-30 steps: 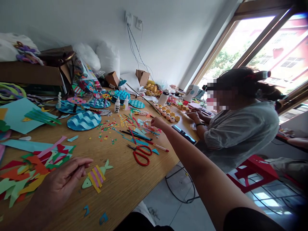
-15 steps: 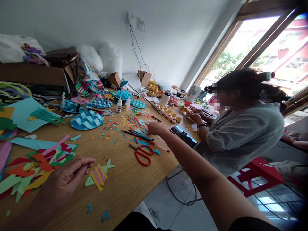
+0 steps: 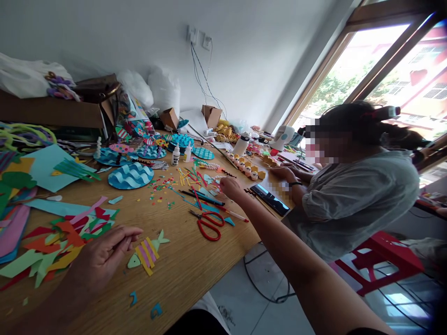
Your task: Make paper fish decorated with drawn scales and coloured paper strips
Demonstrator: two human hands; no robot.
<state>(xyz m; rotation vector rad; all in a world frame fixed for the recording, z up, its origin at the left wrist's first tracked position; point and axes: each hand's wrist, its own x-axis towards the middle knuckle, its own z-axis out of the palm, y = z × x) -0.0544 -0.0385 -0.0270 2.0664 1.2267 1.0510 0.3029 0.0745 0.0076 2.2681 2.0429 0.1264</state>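
Note:
My left hand [image 3: 110, 249] rests at the table's left front, fingers curled together with nothing visible in them. Just right of its fingertips lies a pale green paper fish [image 3: 147, 253] with yellow and pink stripes. My right arm reaches across the table. My right hand [image 3: 230, 187] is closed low over the paper scraps, near a dark wavy pipe cleaner [image 3: 228, 173]; its fingertips are hidden, so what it grips cannot be seen. Red-handled scissors [image 3: 209, 225] lie on the table between my hands, beside dark pens [image 3: 204, 197] and a clear pen with a red end [image 3: 237, 215].
Coloured paper scraps [image 3: 66, 237] heap at left. Blue wavy discs [image 3: 131, 175], glue bottles [image 3: 175, 155] and an egg carton [image 3: 244, 165] stand farther back. A phone [image 3: 269, 199] lies near the right edge, where a co-worker [image 3: 359, 195] sits. A red stool [image 3: 384, 260] stands behind.
The view has shifted slightly, so most things sit a little farther right. My right hand stays closed over nearly the same spot; my left hand keeps its pose beside the fish.

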